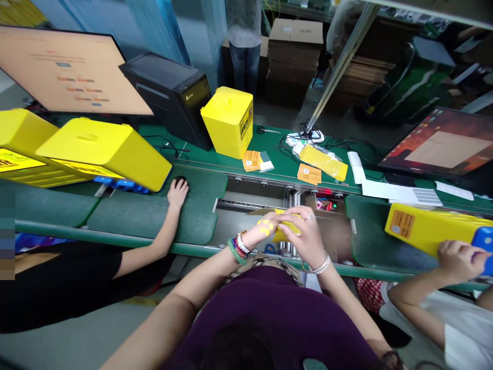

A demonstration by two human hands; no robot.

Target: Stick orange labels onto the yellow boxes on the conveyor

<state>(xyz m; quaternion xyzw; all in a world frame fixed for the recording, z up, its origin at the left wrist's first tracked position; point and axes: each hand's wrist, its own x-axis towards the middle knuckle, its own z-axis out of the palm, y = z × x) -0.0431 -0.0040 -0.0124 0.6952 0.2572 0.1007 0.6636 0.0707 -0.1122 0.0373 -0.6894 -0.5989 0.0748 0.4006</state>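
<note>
My left hand and my right hand meet over the gap in a green conveyor bench. Between them they grip a small yellow piece, possibly a folded sheet, partly hidden by my fingers. Several round yellow stickers sit on the back of my left hand. Beaded bracelets circle my left wrist, and a silver chain and a ring show on my right hand. A piece of brown cardboard lies in the gap just behind my hands.
A co-worker's hand rests on a mouse at left, beside large yellow boxes. Another co-worker's hand holds a yellow box. An upright yellow box, orange cards, scissors and monitors stand along the bench.
</note>
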